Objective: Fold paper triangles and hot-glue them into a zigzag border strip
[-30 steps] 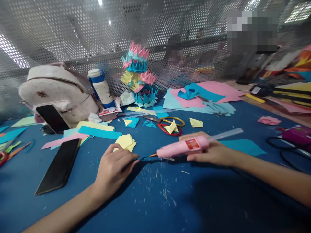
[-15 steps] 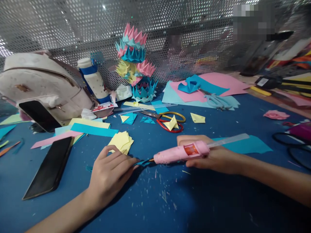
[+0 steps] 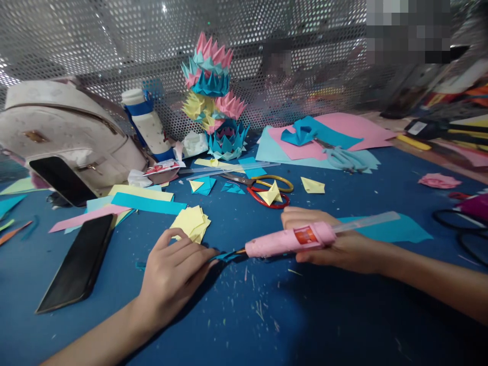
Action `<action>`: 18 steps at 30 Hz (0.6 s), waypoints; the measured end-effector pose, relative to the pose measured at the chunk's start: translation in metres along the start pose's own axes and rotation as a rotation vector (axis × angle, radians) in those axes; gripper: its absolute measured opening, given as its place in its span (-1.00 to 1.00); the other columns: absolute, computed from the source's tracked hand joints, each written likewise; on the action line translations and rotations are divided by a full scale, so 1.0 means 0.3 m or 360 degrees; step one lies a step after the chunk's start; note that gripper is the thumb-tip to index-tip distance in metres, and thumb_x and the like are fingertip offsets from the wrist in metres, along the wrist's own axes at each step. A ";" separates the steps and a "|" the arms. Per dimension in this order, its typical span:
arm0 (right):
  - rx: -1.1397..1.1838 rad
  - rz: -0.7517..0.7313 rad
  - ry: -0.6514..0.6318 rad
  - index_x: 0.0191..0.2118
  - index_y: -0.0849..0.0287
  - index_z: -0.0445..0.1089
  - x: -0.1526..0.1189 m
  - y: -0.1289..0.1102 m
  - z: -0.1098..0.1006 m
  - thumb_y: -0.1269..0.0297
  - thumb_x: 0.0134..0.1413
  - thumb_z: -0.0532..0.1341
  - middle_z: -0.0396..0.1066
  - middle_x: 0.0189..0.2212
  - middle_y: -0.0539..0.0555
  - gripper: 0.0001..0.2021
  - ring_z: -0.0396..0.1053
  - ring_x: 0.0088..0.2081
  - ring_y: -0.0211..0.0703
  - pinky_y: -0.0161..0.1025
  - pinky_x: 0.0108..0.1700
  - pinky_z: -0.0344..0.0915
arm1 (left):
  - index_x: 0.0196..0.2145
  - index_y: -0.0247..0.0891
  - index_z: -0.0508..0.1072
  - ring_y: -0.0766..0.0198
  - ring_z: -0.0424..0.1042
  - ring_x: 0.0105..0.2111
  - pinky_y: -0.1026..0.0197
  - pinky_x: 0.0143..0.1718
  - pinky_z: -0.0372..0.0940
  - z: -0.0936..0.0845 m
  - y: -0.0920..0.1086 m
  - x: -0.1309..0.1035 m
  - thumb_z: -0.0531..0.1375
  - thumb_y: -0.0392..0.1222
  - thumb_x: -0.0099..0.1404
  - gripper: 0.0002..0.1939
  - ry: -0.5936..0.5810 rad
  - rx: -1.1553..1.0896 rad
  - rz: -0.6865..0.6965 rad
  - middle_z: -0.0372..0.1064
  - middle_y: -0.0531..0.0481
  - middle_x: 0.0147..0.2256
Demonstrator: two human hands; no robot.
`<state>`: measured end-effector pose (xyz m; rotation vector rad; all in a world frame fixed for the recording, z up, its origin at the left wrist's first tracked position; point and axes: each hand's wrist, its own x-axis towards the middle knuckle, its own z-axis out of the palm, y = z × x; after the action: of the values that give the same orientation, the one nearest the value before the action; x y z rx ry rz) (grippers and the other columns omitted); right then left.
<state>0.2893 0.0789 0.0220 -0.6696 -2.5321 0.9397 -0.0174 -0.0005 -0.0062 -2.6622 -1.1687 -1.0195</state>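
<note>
My left hand (image 3: 173, 269) is closed, pinching a small folded blue paper piece (image 3: 226, 256) low over the table. Its fingers hide part of the paper. Wrapped round a pink hot glue gun (image 3: 278, 243), my right hand (image 3: 343, 254) points the nozzle left, its tip at the paper's right end. A clear glue stick (image 3: 369, 221) juts from the gun's back. Just behind my left hand lies a pile of yellow paper pieces (image 3: 192, 223). Beyond the gun are scissors (image 3: 270, 195) with red and yellow handles, a folded yellow piece (image 3: 271, 193) resting on them.
A layered paper-petal model (image 3: 213, 96) stands at the back. On the left are a phone (image 3: 78, 264), paper strips (image 3: 148, 202), a backpack (image 3: 68, 127) and a bottle (image 3: 147, 124). Coloured sheets (image 3: 274, 152) and blue-handled scissors (image 3: 346, 157) lie back right.
The glue gun and my right hand have shifted slightly right, and the view has shifted a little too. My left hand keeps its pinch on the blue paper.
</note>
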 end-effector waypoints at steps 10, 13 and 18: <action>-0.0006 0.0032 0.0003 -0.50 0.17 0.09 0.002 -0.008 -0.019 -0.30 0.24 0.03 0.14 -0.48 -0.03 -0.42 0.06 -0.45 -0.26 -0.26 -0.40 -0.03 | -0.17 -0.23 0.49 0.34 0.42 -0.46 0.10 -0.11 0.18 0.002 0.000 0.002 0.18 -0.30 0.43 -0.91 0.0024 0.0032 0.0005 0.51 0.11 -0.41; 0.0016 0.0056 -0.0005 -0.49 0.16 0.11 0.000 -0.006 -0.021 -0.28 0.23 0.05 0.15 -0.46 -0.02 -0.43 0.08 -0.44 -0.25 -0.26 -0.40 -0.03 | -0.17 -0.22 0.49 0.34 0.42 -0.46 0.10 -0.10 0.17 0.002 0.001 0.001 0.18 -0.30 0.43 -0.91 0.0016 0.0034 -0.0008 0.52 0.12 -0.41; -0.0008 0.0040 -0.0036 -0.49 0.15 0.12 -0.001 0.002 -0.028 -0.26 0.23 0.07 0.16 -0.47 -0.02 -0.45 0.08 -0.44 -0.23 -0.25 -0.38 -0.02 | -0.18 -0.22 0.49 0.33 0.42 -0.47 0.10 -0.09 0.17 0.000 0.002 0.002 0.17 -0.30 0.44 -0.91 0.0013 0.0037 -0.0016 0.52 0.10 -0.41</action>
<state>0.2937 0.0833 0.0275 -0.6978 -2.5523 0.9553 -0.0168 -0.0005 -0.0057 -2.6349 -1.1861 -1.0109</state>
